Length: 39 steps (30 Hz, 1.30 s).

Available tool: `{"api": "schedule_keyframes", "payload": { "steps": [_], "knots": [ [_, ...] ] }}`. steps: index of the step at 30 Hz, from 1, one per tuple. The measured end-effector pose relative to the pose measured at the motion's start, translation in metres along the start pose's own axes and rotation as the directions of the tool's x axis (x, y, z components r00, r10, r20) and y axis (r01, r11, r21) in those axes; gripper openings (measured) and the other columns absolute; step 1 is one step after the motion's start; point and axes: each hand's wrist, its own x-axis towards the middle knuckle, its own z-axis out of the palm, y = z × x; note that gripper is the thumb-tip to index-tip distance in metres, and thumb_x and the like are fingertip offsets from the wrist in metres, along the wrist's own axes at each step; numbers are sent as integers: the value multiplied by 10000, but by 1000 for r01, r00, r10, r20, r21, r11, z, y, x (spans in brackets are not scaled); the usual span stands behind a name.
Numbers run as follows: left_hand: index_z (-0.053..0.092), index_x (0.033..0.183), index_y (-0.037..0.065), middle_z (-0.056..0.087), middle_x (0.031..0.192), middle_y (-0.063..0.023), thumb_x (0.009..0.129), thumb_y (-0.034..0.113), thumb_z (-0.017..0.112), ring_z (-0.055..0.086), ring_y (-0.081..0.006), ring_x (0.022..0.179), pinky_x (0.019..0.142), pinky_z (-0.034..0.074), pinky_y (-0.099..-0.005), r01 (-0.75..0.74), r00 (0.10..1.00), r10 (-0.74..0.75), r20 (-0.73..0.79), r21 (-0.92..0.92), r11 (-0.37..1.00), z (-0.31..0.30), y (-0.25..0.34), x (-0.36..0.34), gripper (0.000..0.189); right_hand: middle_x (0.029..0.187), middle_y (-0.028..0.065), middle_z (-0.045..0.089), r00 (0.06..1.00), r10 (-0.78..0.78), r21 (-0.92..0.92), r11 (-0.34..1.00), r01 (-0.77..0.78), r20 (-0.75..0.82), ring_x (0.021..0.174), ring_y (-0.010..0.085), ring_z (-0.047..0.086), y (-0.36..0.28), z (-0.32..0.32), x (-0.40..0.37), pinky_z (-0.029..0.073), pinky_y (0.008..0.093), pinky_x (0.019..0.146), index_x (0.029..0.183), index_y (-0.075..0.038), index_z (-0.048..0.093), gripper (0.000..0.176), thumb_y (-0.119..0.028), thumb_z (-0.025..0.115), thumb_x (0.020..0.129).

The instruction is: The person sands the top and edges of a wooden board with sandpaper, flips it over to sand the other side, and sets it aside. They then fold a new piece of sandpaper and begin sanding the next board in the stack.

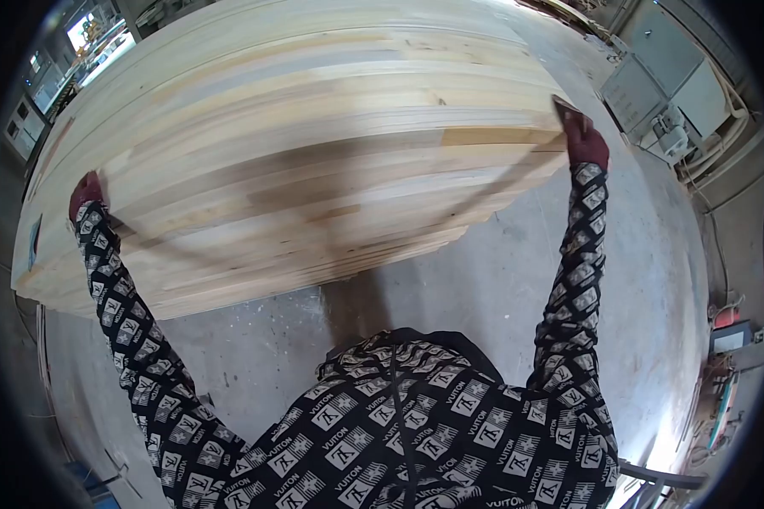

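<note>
A broad stack of pale wooden panels [314, 93] made of joined strips spreads in front of me. My left hand [86, 191], in a dark red glove, is at the left part of the wood with its fingers curled; what lies under them is hidden. My right hand [589, 146], gloved the same way, is closed at the right end of the panels. A flat dark brown piece [562, 109] sticks out from its fingers, right by the panel edge. Both arms are spread wide. Shadows fall across the wood between them.
Grey concrete floor [450, 288] lies between me and the stepped front edges of the stack. A small bluish flat item [35, 242] is at the stack's left end. On the right stand grey cabinets [662, 59], with hoses and cables along the wall.
</note>
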Motion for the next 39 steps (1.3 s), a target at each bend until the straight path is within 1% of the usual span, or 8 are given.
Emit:
{"api": "schedule_keyframes", "payload": {
  "steps": [3,10,15,17,18,26,32,39],
  "knots": [
    [564,1224,81,606,1171,-152,865,502,433,561,-293,1103,964,391,-360,-10,1000,10,-1,-40,999,0,3,-3,568,964,185,656,984,163,-251,958,-141,69,970,341,614,23,18,17,472,409,827,1086,-157,647,476,-536,492,843],
    [562,1226,79,609,1166,-150,870,498,437,567,-283,1093,962,393,-357,-15,1000,15,0,-41,999,8,-16,16,564,984,111,628,876,-464,811,458,364,-132,949,292,589,-228,146,-98,439,399,895,973,-60,632,265,-170,667,735],
    [559,1230,73,605,1176,-147,875,494,446,562,-271,1101,964,393,-354,-23,1000,23,14,-53,998,15,-25,22,562,962,82,660,724,-681,662,492,565,-111,929,235,621,-243,75,-92,483,351,840,942,-80,633,198,-68,650,745],
    [559,1229,72,605,1177,-146,875,494,447,561,-270,1103,964,393,-354,-18,1000,19,14,-70,997,14,-22,18,563,1014,80,662,904,-397,894,447,39,159,949,188,623,-173,91,-66,479,329,869,990,-90,656,163,-128,574,855],
    [559,1229,72,604,1178,-146,875,494,447,560,-269,1104,964,393,-354,-17,1000,18,15,-82,997,15,-22,17,563,1041,79,660,808,-585,488,688,537,-66,947,184,626,-141,67,-46,458,331,907,1017,-102,665,193,-170,543,884],
    [562,1228,83,603,1177,-149,875,501,450,557,-282,1111,963,395,-355,-15,999,13,-33,-53,999,10,-5,1,558,966,142,678,962,155,-33,988,-151,227,939,282,646,0,2,26,481,366,836,1141,-109,623,537,-544,505,849],
    [560,1230,95,604,1174,-149,876,499,456,559,-291,1106,961,400,-353,-24,998,22,-61,-23,999,4,4,-8,548,877,106,674,877,-457,424,772,474,-148,822,277,644,-242,76,-77,508,361,767,903,-128,683,163,-237,654,787],
    [458,1331,116,509,1306,-146,912,351,510,466,-290,1225,1012,356,-363,-480,848,381,-369,-228,847,-11,82,-105,483,986,135,642,710,-672,441,713,545,210,931,319,602,-333,75,-113,478,377,826,984,-74,590,326,-281,670,745]
  ]
}}
